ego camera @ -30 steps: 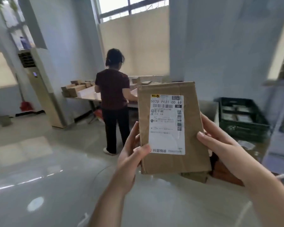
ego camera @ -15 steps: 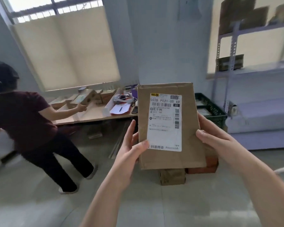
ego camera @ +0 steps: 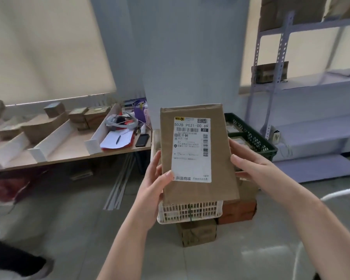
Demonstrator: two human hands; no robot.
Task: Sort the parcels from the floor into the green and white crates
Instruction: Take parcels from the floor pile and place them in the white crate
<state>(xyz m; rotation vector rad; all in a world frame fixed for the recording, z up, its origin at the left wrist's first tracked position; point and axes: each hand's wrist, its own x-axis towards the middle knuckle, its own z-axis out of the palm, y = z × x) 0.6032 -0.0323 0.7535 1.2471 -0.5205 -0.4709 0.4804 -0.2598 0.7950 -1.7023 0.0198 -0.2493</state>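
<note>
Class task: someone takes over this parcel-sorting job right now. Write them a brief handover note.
Left hand and right hand: both grip the flat brown cardboard parcel with a white shipping label, upright, label toward the camera.
White slatted plastic crate sits just beyond and below the parcel; green plastic crate behind right already holds parcels.
Left: place this parcel in a crate; I cannot tell which one.

A wooden counter (ego camera: 69, 152) runs across nine o'clock, split by white dividers (ego camera: 97, 136). Small cardboard boxes (ego camera: 89, 116) sit along its back edge. Toward its right end lie a stack of papers (ego camera: 117, 141) with a pen (ego camera: 117, 139) on top, a black phone (ego camera: 142, 140) just beside them, and a white headset (ego camera: 121, 123) behind. A grey metal shelf rack (ego camera: 311, 81) stands at two o'clock.
</note>
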